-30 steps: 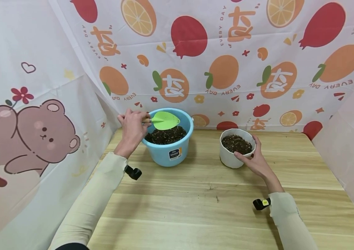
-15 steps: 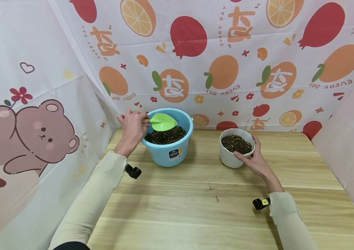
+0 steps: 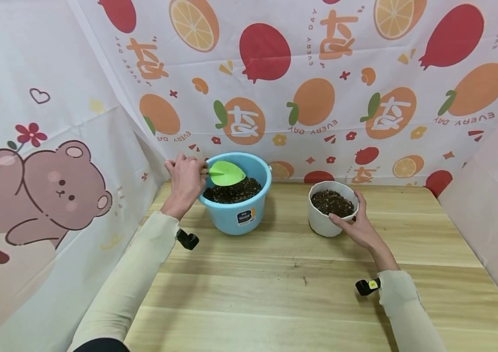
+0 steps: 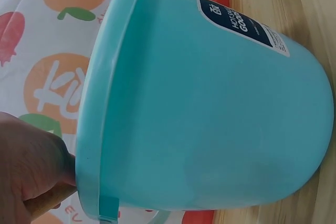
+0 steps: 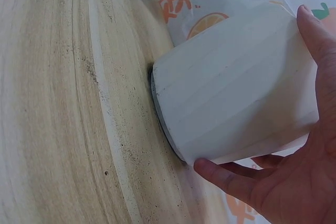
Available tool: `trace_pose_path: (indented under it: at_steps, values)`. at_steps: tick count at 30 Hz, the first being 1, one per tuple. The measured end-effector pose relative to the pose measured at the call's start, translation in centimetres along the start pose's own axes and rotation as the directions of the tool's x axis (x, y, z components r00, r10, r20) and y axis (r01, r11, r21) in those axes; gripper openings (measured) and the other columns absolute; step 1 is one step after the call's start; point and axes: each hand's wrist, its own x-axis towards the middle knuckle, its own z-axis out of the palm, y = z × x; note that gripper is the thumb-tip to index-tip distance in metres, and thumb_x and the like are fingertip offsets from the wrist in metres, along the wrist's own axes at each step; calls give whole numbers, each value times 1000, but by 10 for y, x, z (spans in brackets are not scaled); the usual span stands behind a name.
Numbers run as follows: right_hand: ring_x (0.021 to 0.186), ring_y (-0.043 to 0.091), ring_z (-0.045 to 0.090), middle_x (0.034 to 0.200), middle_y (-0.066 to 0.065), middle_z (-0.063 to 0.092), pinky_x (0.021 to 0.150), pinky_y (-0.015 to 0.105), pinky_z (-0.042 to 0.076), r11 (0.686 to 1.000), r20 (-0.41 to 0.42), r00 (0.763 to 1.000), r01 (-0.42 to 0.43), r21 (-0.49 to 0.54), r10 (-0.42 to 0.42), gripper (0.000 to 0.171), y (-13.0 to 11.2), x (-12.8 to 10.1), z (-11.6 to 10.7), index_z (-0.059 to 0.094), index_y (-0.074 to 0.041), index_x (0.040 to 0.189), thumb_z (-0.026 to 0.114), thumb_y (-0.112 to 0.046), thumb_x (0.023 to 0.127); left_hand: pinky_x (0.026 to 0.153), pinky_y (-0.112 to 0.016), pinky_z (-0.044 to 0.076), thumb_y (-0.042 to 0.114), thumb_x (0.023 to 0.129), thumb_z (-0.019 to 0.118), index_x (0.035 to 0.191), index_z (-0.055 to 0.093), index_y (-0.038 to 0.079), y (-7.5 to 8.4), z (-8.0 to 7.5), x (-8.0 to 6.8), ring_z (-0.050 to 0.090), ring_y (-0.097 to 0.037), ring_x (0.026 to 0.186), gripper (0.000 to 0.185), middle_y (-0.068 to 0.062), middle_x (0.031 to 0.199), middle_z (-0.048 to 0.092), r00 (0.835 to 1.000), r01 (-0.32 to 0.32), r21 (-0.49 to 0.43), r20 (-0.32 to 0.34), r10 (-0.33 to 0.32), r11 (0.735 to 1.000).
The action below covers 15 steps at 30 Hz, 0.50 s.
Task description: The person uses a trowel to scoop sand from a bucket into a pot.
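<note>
My left hand (image 3: 184, 182) grips the wooden handle (image 4: 48, 201) of a hand trowel. Its lime-green blade (image 3: 227, 174) hangs inside the light blue bucket (image 3: 233, 221), low over the dark soil (image 3: 243, 190); whether its tip touches the soil is hard to tell. On the right, a white faceted flowerpot (image 3: 324, 223) with soil (image 3: 332, 202) inside stands upright on the table. My right hand (image 3: 358, 228) holds this pot from its right side, thumb at the near rim. The right wrist view shows fingers spread around the pot wall (image 5: 231, 87).
Crumbs of soil (image 3: 305, 280) are scattered on the wooden table (image 3: 275, 308) in front of the pot. Behind the bucket and pot hangs a fruit-printed cloth (image 3: 310, 54). A cloth with a bear print (image 3: 61, 190) borders the left side.
The trowel blade has shifted slightly left and down inside the bucket, tilting a little. My right hand and the pot have stayed in place.
</note>
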Motion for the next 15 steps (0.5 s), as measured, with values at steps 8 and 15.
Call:
trace_pose_path:
  at_steps: [8, 15]
  values:
    - [154, 48, 14, 167, 22, 5, 118, 69, 24, 1000, 4, 1000, 10, 3, -11, 109, 3, 0, 0, -19, -37, 157, 69, -43, 94, 90, -54, 21, -2, 88, 62, 99, 80, 3, -1, 5, 1, 44, -34, 87, 22, -19, 96, 76, 1000, -13, 66, -2, 14, 998]
    - [154, 47, 14, 167, 21, 5, 118, 68, 24, 1000, -3, 1000, 22, 10, -22, 108, 2, 1, 0, -18, -36, 158, 68, -42, 95, 87, -53, 23, -5, 90, 57, 89, 79, 3, 4, 6, 7, 45, -34, 86, 23, -19, 87, 74, 1000, -31, 145, -1, 31, 989]
